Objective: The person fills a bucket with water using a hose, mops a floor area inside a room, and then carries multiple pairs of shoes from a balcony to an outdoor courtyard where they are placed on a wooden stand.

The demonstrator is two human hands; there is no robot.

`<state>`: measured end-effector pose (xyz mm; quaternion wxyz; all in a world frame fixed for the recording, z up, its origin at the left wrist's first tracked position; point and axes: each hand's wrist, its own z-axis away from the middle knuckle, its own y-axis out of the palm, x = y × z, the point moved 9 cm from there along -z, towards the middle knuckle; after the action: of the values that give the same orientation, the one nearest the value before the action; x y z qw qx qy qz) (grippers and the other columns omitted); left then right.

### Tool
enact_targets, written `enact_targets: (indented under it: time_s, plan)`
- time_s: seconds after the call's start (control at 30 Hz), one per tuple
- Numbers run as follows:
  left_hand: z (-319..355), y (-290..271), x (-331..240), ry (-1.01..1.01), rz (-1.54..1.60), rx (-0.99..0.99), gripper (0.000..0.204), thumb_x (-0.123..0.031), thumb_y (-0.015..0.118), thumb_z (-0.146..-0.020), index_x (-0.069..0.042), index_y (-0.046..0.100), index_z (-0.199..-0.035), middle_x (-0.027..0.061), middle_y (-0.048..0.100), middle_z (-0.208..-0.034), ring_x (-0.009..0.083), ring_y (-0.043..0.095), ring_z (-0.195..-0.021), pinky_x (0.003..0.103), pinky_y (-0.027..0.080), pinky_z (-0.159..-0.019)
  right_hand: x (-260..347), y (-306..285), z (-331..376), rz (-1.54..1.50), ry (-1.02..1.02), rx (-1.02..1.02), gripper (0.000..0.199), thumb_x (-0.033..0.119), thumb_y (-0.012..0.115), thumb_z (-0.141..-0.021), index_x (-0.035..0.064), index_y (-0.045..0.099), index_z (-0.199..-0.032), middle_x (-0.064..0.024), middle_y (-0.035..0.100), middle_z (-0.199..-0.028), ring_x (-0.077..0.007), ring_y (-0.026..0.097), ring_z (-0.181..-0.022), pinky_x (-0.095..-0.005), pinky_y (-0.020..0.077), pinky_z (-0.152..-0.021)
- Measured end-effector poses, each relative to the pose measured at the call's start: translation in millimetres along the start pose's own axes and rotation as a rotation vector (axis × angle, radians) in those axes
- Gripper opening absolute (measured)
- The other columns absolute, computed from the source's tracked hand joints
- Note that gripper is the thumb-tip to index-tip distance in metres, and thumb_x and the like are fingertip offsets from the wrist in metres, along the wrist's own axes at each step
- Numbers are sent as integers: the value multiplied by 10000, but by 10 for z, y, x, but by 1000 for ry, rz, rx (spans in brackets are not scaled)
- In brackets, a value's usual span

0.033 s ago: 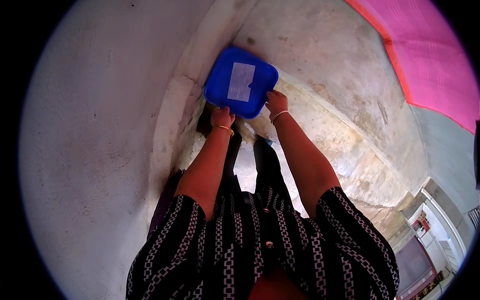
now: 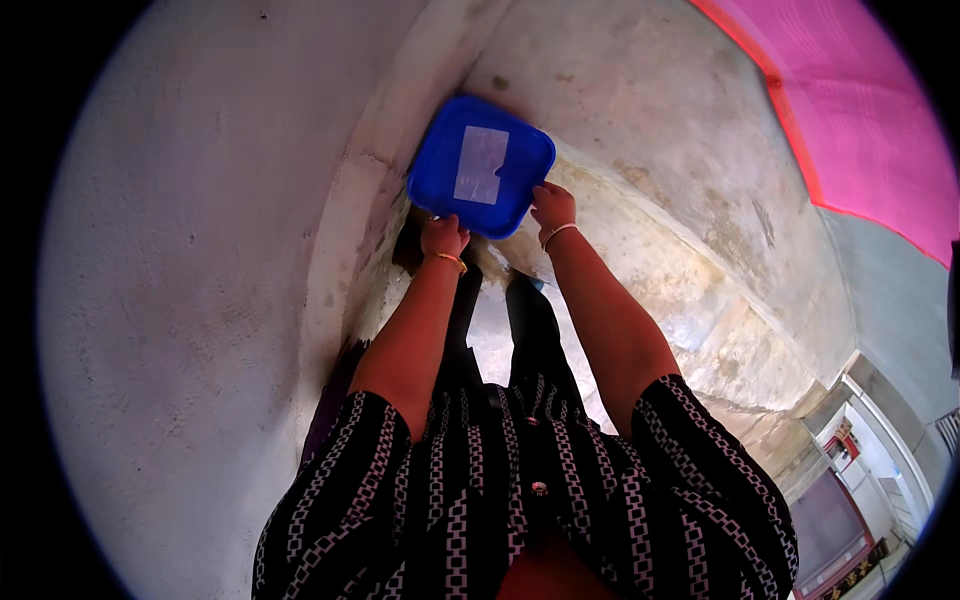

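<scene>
A square blue plastic lid [image 2: 432, 165] with rounded corners and a raised rim is held out in front of me; whether a container sits under it cannot be seen. A pale rectangular label [image 2: 480, 165] sits on its face. My left hand [image 2: 443, 236] grips the near left edge, thumb on the rim and the other fingers mostly hidden. At the right edge, near its corner, my right hand [image 2: 553, 206] is closed on the rim in the same way. Both arms are stretched forward, with a bangle on each wrist.
A rough plastered wall [image 2: 200, 250] rises close on my left, meeting another stained wall [image 2: 620, 110] ahead. Pink cloth [image 2: 870, 110] with a red border hangs at the upper right. A dark brown object [image 2: 407, 243] is partly hidden below the lid. A doorway [image 2: 880, 440] opens at the lower right.
</scene>
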<state>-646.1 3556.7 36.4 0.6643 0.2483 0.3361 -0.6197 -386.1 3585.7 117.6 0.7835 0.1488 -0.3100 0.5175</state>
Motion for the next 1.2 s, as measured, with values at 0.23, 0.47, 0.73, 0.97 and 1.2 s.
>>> enact_targets:
  time_s: [0.23,0.47,0.73,0.97,1.2]
  plan:
    - [837,217,-1042,-495,614,-200,121,-184,518,-844,-70,550,-871,39,581,-744,141,561,-597,252,467,-500,934,229,743,-91,-89,104,323,162,641,-747,-36,570,-991,-91,621,-814,-147,584,-661,-261,469,-563]
    - [1231,525,-1550,-392,730,30,173,-207,503,-862,-84,549,-975,36,608,-832,138,592,-676,248,498,-560,1855,305,1349,461,-473,-164,261,191,600,-683,8,543,-860,-168,599,-713,-330,593,-652,-373,465,-592]
    - [652,1210,-2206,-213,552,281,286,-212,513,-876,-16,484,-1083,89,562,-980,206,566,-914,329,469,-810,1829,-240,418,-474,-257,2,207,110,560,-797,-13,566,-962,-36,587,-831,-125,546,-728,-265,454,-659]
    - [823,581,-623,-594,316,-109,127,-189,545,-854,-74,516,-900,48,546,-726,155,568,-684,254,462,-657,607,-321,150,513,-187,-225,489,243,619,-731,-61,525,-1102,-199,605,-1028,-274,587,-960,-328,446,-841]
    - [632,869,-85,-599,571,-79,164,-77,518,-800,-75,509,-964,64,546,-810,179,560,-732,293,477,-626,-253,-157,-265,592,-111,-71,317,190,532,-721,-20,589,-953,-214,620,-908,-337,587,-897,-369,456,-794]
